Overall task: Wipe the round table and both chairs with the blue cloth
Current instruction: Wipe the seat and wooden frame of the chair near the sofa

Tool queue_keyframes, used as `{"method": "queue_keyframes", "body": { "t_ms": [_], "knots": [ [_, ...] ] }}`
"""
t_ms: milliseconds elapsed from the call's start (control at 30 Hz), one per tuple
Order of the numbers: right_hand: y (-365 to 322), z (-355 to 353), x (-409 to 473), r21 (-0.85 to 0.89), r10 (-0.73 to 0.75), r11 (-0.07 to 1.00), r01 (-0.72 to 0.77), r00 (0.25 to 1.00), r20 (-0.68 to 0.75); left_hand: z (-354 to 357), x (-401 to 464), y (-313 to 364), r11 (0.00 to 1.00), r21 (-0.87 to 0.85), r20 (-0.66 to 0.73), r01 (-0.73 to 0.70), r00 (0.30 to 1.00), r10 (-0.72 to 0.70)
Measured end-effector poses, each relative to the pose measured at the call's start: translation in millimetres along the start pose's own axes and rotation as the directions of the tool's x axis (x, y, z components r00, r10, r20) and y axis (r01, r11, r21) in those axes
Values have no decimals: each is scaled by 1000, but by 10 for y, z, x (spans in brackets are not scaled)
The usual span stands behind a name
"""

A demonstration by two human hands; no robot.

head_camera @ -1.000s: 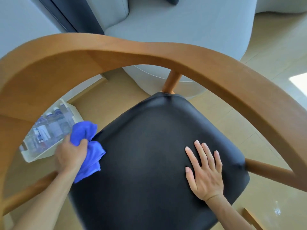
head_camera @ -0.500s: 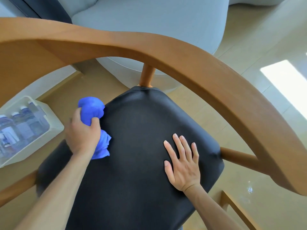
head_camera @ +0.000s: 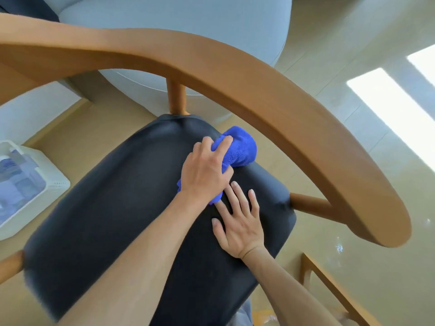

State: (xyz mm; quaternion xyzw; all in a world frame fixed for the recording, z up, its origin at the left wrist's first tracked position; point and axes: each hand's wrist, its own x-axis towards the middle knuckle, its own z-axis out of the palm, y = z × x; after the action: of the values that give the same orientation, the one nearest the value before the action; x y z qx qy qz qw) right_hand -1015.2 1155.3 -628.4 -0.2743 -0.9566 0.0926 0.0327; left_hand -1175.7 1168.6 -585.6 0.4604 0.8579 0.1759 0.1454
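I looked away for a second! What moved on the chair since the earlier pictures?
The left hand, gripping the blue cloth, swept across the black seat from its left edge to its far right corner, beside the right hand. The right hand stayed flat on the seat.

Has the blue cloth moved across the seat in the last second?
Yes. The left hand carried the blue cloth from the black seat's left edge to its right side, above the flat right hand.

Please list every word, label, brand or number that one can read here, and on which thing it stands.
None can be read.
Bottles in the white bin: labels blurred, unreadable.
Blue cloth, seat, wooden chair rail: no text shows.
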Motion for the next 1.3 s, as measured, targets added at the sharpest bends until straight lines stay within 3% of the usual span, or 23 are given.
{"method": "queue_keyframes", "body": {
  "t_ms": [133,300,367,500,633,700,767,867,933,1033,1133,1300],
  "knots": [
    [3,-3,-16,5,6,1000,-6,1000,26,-275,-261,-610,997,55,-13,47,999,-46],
    [-8,-5,-28,-18,13,1000,-12,998,61,-661,-808,-1450,923,52,-67,381,924,-377],
    [-13,-1,-25,-22,15,1000,-14,997,70,-780,-1062,-1691,855,25,-83,518,853,-515],
    [-24,4,-21,-32,29,999,-26,995,96,-898,-1670,-1986,646,-142,-76,750,642,-763],
    [-22,-2,-22,-42,35,999,-31,993,112,-868,-1979,-1896,497,-248,-168,832,468,-867],
    [-31,-3,-20,-48,41,998,-36,992,118,-813,-1953,-1766,469,-307,-206,828,423,-882],
    [-42,0,-14,-48,42,998,-37,993,114,-680,-1936,-1551,508,-315,-261,802,442,-859],
    [-40,0,-14,-47,39,998,-34,994,106,-400,-1897,-873,586,-319,-232,745,538,-811],
    [-32,5,-14,-49,34,998,-30,995,98,-163,-1894,-354,638,-351,-128,686,640,-758],
    [-24,22,-19,-45,31,999,-28,996,81,64,-1962,205,788,-336,-2,515,837,-548],
    [-20,38,-16,-50,29,998,-24,996,86,85,-2021,220,850,-311,42,426,899,-436],
    [-36,7,-24,-56,25,998,-20,997,75,-142,-2247,-309,951,-142,68,276,961,-269]
  ]
}}
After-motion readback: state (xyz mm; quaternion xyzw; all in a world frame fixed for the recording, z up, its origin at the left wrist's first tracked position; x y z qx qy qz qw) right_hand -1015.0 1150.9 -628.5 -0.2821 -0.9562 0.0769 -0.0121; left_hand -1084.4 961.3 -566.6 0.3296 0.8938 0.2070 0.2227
